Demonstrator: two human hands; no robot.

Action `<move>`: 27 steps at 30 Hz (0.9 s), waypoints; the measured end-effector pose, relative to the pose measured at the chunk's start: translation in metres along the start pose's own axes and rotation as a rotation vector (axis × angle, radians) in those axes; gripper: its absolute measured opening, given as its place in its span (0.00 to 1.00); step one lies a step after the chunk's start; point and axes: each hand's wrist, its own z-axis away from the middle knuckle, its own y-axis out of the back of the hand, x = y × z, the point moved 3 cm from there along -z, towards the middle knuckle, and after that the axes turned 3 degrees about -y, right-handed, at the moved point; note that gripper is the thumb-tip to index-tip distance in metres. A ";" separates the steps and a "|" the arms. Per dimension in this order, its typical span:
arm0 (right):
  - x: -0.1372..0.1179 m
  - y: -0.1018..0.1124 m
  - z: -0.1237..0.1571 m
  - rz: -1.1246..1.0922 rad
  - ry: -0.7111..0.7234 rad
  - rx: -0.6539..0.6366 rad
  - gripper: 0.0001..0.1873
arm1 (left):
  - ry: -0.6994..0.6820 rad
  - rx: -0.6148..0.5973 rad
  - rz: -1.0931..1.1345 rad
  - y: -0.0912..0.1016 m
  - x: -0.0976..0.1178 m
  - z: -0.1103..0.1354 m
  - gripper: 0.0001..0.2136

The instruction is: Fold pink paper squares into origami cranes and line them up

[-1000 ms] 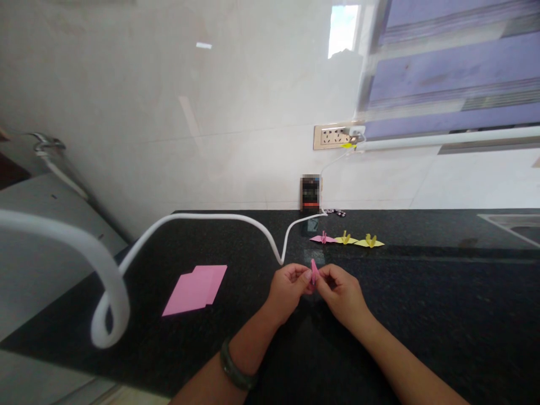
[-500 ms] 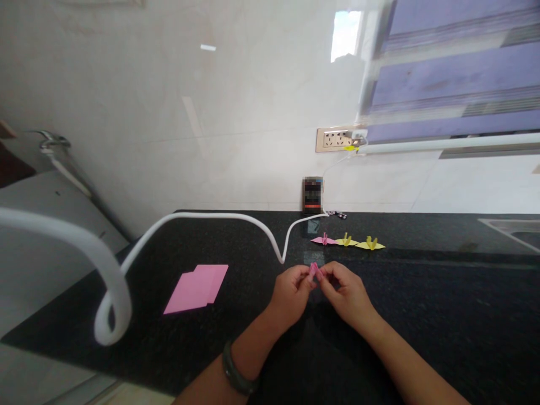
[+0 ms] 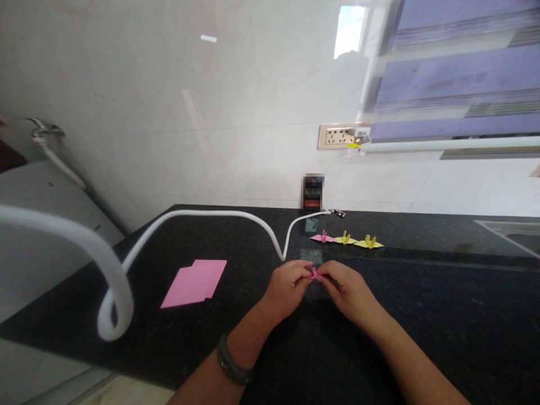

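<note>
A small folded piece of pink paper [image 3: 315, 274] is pinched between both my hands above the dark countertop; the fingers cover much of it. My left hand [image 3: 288, 289] grips its left side between thumb and forefinger. On its right side, my right hand [image 3: 349, 291] holds it in the same way. Beyond my fingers stand a pink paper crane [image 3: 324, 238] and two yellow ones, a middle yellow crane [image 3: 345, 239] and a right yellow crane [image 3: 369, 243], in a row with wing tips meeting. Flat pink paper sheets [image 3: 194, 283] lie overlapping to the left.
A white flexible cable-like arm [image 3: 219, 214] loops across the black countertop [image 3: 253, 360] from the left. A phone [image 3: 313, 193] leans on the wall under the socket panel [image 3: 337, 136]. A sink edge [image 3: 502, 236] shows at the far right.
Both hands still hold the folded pink paper, whose peaked shape now looks lower and more spread between the fingertips. The whole view has shifted slightly.
</note>
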 end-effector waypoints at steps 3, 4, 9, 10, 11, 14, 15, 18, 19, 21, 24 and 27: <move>0.004 -0.002 0.000 -0.059 -0.038 0.019 0.12 | -0.002 -0.027 -0.041 0.000 0.002 0.000 0.07; 0.003 -0.002 0.000 -0.067 -0.022 0.009 0.15 | -0.006 -0.038 -0.053 0.001 0.002 -0.001 0.08; 0.000 -0.001 0.001 -0.037 0.032 -0.020 0.14 | -0.018 -0.047 -0.085 0.002 0.003 -0.002 0.09; 0.000 -0.001 0.001 -0.030 0.030 -0.010 0.14 | -0.015 -0.043 -0.085 0.002 0.003 -0.002 0.09; 0.000 -0.001 0.001 -0.025 0.031 0.001 0.14 | -0.013 -0.037 -0.084 0.002 0.002 -0.001 0.09; 0.002 -0.001 0.002 -0.015 0.039 0.025 0.13 | -0.015 -0.020 -0.072 0.001 0.001 0.000 0.08; 0.002 -0.002 0.002 -0.012 0.042 0.032 0.13 | -0.020 -0.019 -0.067 0.001 0.001 0.000 0.08; 0.003 -0.002 0.001 -0.001 0.051 0.053 0.11 | -0.031 -0.017 -0.058 0.002 0.003 -0.001 0.08; 0.002 -0.001 0.000 0.007 0.053 0.058 0.11 | -0.032 -0.016 -0.056 0.002 0.004 -0.001 0.08; -0.001 0.001 -0.002 0.032 0.057 0.067 0.12 | -0.039 -0.002 -0.050 0.003 0.008 -0.004 0.08; -0.009 0.009 -0.004 0.060 0.074 0.094 0.12 | -0.052 0.031 -0.037 0.008 0.018 -0.008 0.09; -0.017 0.018 -0.001 0.021 0.067 0.140 0.12 | -0.051 0.046 0.000 0.013 0.028 -0.010 0.08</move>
